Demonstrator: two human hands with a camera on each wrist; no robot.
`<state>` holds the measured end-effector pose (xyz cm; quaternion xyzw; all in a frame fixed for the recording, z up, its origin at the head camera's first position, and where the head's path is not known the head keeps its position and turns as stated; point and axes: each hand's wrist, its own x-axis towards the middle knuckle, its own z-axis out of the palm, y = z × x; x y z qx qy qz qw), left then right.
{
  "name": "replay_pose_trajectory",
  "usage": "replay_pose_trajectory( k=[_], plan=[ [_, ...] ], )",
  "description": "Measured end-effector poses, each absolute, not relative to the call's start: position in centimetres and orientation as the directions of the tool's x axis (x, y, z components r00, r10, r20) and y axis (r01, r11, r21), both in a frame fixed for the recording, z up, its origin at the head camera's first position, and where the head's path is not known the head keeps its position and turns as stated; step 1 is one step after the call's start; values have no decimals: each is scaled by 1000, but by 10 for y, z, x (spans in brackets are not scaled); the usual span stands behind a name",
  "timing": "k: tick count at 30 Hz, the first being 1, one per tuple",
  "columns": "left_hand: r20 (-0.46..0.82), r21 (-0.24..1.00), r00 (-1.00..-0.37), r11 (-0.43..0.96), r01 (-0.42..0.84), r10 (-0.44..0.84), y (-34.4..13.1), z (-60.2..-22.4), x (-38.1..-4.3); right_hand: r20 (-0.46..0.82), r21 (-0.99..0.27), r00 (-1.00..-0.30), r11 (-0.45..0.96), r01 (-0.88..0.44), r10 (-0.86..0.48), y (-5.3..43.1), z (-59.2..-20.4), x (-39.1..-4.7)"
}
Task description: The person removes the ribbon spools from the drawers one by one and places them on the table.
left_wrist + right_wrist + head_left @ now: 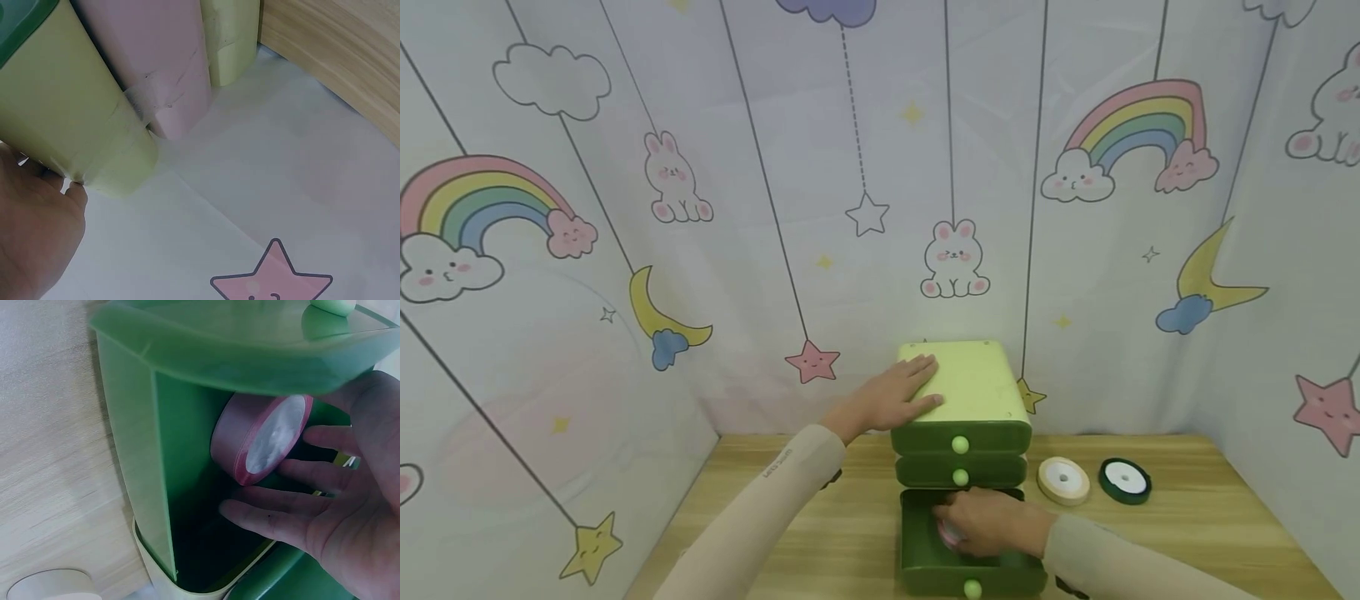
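Note:
A light green chest of drawers (pixel 966 379) with dark green drawer fronts stands on the table. My left hand (pixel 891 398) rests on its top at the left edge, fingers spread forward; in the left wrist view that hand (pixel 37 228) lies against the pale casing. The bottom drawer (pixel 917 533) is pulled out. Inside it, my right hand (pixel 988 521) holds a pink ribbon roll (pixel 228 434) by its rim, the roll tilted on edge. In the right wrist view several fingertips of the right hand (pixel 337 494) meet the rim; the drawer front partly hides the thumb.
Right of the chest, a cream ribbon roll (pixel 1063 481) and a dark green ribbon roll (pixel 1125 480) lie flat on the wooden table (pixel 805 508). The two upper drawers are closed. A printed cloth backdrop (pixel 760 275) surrounds the table.

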<state>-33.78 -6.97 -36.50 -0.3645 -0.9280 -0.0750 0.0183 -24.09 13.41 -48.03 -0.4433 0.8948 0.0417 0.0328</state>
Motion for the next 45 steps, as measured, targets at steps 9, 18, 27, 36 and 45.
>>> replay_pose_trajectory(
  k=[9,18,27,36,45],
  plan=[
    [95,117,-734,724,680,673,-70,-367,-338,-107,28,-623,624,-781,-775,135,-481,-240],
    [100,118,-738,729,675,667,-70,-369,-338,-113,10,-626,629,-777,-772,136,-482,-240],
    [105,118,-739,729,674,666,-70,-368,-337,-102,18,-644,646,-763,-758,138,-483,-237],
    [94,139,-742,729,671,664,-71,-372,-337,-168,25,-648,654,-756,-743,140,-476,-233],
    [108,130,-737,726,676,667,-71,-372,-338,-66,-45,-622,625,-779,-780,150,-467,-233]
  ],
)
